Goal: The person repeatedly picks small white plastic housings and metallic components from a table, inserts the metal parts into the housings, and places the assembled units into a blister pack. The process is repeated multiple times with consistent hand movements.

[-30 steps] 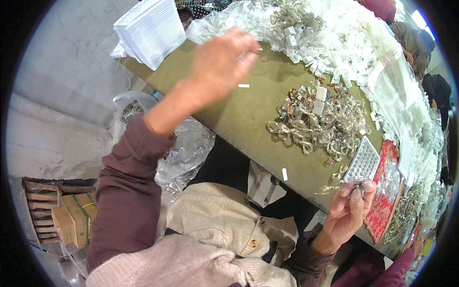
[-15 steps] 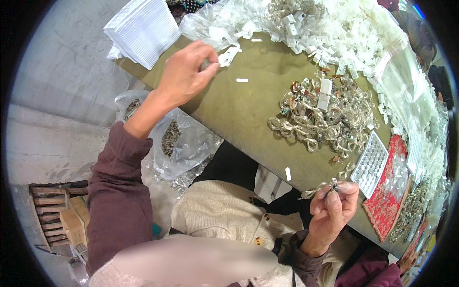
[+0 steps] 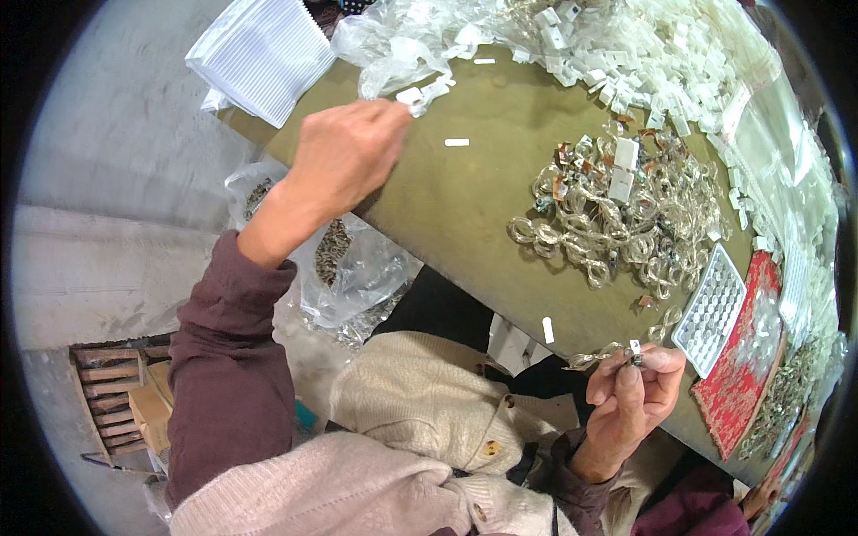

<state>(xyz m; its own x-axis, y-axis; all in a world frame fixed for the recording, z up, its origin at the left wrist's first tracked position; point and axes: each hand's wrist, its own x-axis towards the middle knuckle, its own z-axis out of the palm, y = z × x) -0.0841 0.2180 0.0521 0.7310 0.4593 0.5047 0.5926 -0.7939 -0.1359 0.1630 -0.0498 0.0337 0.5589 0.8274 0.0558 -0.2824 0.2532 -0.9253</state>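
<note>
My left hand [image 3: 351,154] is curled above the far left of the table, its back toward me. Its fingertips are turned under, so what they pinch, if anything, is hidden. Just beyond its knuckles lie some small white plastic pieces [image 3: 418,98]. Near the table's front edge, my right hand [image 3: 636,393] pinches a small part with a metallic, dark end [image 3: 634,354] between thumb and fingers. A bundle of clear coiled wire [image 3: 593,357] sticks out to the left of those fingers.
A pile of clear wire coils [image 3: 617,219] carries white plastic cases [image 3: 624,170]. Beyond it are heaped white casings [image 3: 661,58]. A white tray [image 3: 711,308] and red cloth [image 3: 742,366] lie to the right. White ridged sheets [image 3: 259,58] stand far left; bags of metal bits [image 3: 332,255] sit below.
My left hand has turned over so its back now hides the fingertips that showed before. My right hand keeps its pinch on the small wired part. The whole view has shifted slightly.
</note>
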